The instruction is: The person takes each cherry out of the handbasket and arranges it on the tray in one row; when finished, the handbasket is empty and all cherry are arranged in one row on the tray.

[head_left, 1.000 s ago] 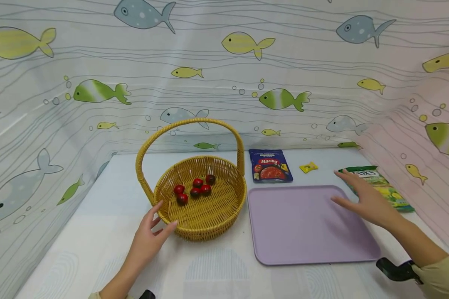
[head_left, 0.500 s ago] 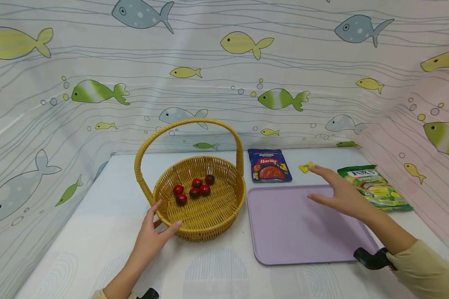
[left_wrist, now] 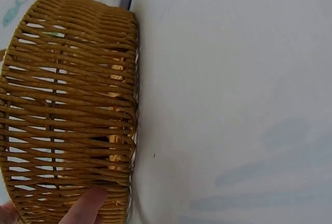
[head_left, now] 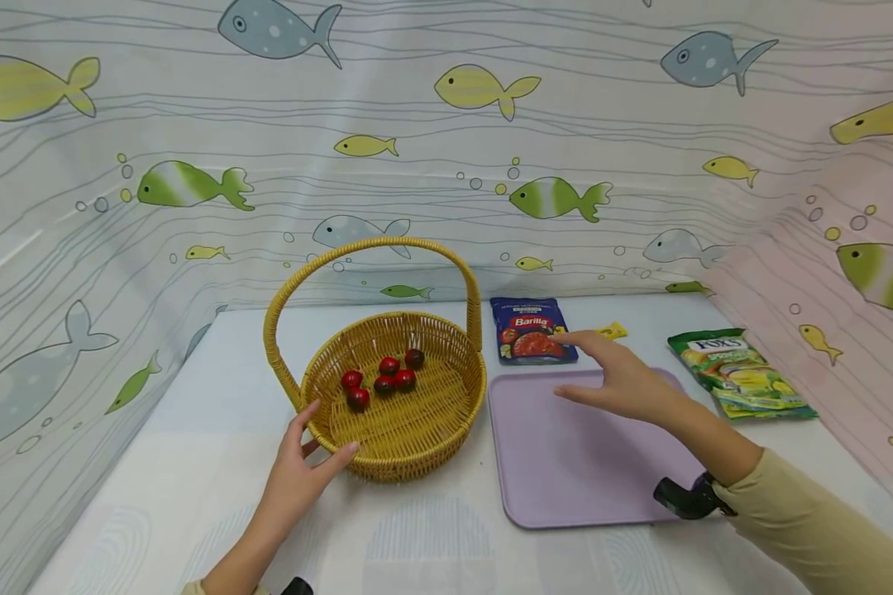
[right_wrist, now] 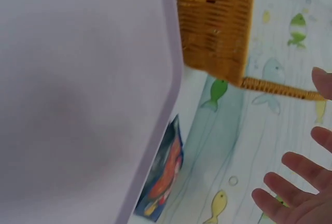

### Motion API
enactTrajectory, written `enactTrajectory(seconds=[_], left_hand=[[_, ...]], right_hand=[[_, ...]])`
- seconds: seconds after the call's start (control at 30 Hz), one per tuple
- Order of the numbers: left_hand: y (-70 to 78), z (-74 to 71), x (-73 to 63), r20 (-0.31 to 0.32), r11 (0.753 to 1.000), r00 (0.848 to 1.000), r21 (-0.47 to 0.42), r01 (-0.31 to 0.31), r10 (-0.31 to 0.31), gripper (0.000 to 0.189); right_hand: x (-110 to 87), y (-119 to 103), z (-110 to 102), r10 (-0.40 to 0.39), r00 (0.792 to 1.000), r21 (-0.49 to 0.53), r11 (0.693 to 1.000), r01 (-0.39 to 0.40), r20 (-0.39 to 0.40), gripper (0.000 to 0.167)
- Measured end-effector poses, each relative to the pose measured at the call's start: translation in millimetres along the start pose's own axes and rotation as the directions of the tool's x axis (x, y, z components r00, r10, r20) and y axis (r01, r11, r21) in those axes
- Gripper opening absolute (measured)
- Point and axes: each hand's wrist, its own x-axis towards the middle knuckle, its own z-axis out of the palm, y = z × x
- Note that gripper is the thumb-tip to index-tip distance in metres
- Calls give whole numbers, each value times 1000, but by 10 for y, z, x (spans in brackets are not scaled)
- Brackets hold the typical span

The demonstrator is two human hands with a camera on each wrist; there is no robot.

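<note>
A woven yellow basket (head_left: 394, 471) with a tall arched handle stands on the table and holds several dark red cherry-like fruits (head_left: 405, 380). My left hand (head_left: 295, 471) is at its near left side, thumb and fingers spread along the outer wall. In the left wrist view, a fingertip (left_wrist: 88, 206) touches the wicker. My right hand (head_left: 625, 382) hovers over a flat lilac tray (head_left: 565, 479), fingers and thumb apart with nothing between them. Its fingertips overlap the corner of a blue Barilla pouch (head_left: 528, 318) in the head view.
Behind the right hand, a small yellow wrapped packet (head_left: 612, 330) lies partly hidden. A green Fox's candy bag (head_left: 744, 376) is at the tray's right, by the pink side of the fish-print backdrop (head_left: 432, 182). The white table (head_left: 417, 554) extends in front.
My right hand has moved left, from beside the Fox's bag to over the tray, near the Barilla pouch. My left hand has stayed at the basket.
</note>
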Motion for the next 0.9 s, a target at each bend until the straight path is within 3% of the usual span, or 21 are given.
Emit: enactTrajectory(seconds=[0.37,0.53,0.77,0.9], left_hand=[[-16,2,-5,-3,1000,1000,-13,10,-10,91],[-3,-6,-20,-1,1000,1000,-8,15,-15,91],[-21,-4,-23,-7,1000,1000,-8,9,-9,90],[-27,7,-27,-10,1000,1000,-16,0,0,88]], right_hand=[[337,-302,155,-152,987,74,986,149,47,54],[484,-421,237,-251,966,128,962,243,54,47],[703,-577,373,-293,949,127,952,278,115,43],[836,-658,439,-342,927,145,936,321,156,40]])
